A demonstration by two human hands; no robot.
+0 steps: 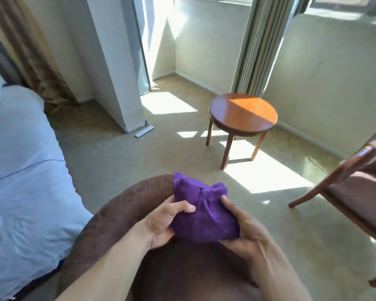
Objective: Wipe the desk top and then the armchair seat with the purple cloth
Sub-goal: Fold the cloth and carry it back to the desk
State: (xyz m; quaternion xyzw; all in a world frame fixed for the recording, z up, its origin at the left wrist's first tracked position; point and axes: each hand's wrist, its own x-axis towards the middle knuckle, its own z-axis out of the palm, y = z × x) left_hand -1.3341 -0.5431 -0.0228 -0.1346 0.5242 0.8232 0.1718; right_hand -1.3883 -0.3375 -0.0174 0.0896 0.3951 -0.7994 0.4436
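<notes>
I hold a bunched purple cloth point(201, 211) between both hands, low in the middle of the view. My left hand point(165, 222) grips its left side with the thumb on top. My right hand point(245, 231) grips its right side from below. The cloth hangs above the curved back of a brown upholstered armchair point(115, 216), whose seat lies in shadow beneath my forearms. A small round wooden table point(243, 115) stands on the carpet ahead and to the right, half in sunlight.
A bed with white linen point(20, 170) fills the left side. A second brown armchair with a wooden frame point(354, 177) stands at the right edge. A white wall column point(117, 72) and curtains point(261, 46) lie ahead. Carpet stretches between the chairs and table.
</notes>
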